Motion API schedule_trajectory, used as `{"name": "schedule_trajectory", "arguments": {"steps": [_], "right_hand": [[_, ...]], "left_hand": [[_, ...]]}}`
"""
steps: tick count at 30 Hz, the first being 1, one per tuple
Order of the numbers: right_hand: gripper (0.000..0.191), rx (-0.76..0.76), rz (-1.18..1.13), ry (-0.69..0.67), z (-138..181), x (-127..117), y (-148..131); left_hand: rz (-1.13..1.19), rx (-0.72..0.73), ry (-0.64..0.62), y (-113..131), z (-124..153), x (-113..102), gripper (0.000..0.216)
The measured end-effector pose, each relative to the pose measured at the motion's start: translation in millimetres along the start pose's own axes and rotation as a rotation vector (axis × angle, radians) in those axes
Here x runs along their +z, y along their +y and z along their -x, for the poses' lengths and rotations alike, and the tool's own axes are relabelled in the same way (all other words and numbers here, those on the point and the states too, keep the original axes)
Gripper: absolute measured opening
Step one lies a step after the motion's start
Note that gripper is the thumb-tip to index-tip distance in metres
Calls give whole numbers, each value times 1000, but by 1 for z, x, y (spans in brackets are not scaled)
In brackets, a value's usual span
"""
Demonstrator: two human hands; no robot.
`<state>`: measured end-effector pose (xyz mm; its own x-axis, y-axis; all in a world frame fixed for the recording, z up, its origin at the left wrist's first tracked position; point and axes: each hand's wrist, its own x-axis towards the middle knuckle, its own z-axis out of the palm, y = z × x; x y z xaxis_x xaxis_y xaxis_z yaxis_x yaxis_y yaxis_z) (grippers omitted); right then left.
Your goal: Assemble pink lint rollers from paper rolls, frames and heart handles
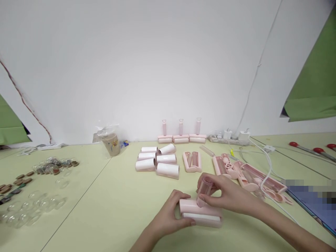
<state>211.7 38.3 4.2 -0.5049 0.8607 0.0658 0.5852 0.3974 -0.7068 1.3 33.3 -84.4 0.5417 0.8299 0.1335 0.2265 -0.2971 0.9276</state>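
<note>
My left hand (170,216) grips the left end of a pink lint roller housing (201,211) with a white roll in it, lying on the pale green table (110,206). My right hand (228,195) pinches a clear pink tube-shaped part (203,189) and holds it upright against the top of that housing. Both hands are closed on their parts, near the table's front edge.
Several white rolls (157,161) lie behind my hands. An open pink case (192,161) and a heap of pink parts (246,173) lie to the right, with three finished rollers (181,136) standing at the wall. A bagged cup (110,142), clear domes (31,210) and cables (265,157) lie around.
</note>
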Motion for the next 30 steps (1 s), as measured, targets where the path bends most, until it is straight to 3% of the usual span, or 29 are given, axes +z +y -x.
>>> {"name": "schedule_trajectory", "arguments": {"steps": [6,10,13,19,22,26,30], "right_hand": [[8,67,101,-37,0,-4,-7],[6,29,111,-107,1,-8,-15],[8,2,163,-116,-1,-8,-17],[8,-45,193,-127,-5,-8,-18],[11,-68,137,-166,-6,-11,-17],[19,-70,-24,-230,-8,-16,-13],[17,-88,-15,-303,-14,-16,-11]], "left_hand": [[-29,-141,113,6,5,14,55],[32,-181,104,9,10,14,63],[133,-144,-5,7,5,0,72],[289,-91,-403,2,-30,-30,77],[355,-102,-531,3,-44,-35,77],[453,-102,-583,-1,-50,-32,82],[550,-146,-495,-12,-52,-28,99]]}}
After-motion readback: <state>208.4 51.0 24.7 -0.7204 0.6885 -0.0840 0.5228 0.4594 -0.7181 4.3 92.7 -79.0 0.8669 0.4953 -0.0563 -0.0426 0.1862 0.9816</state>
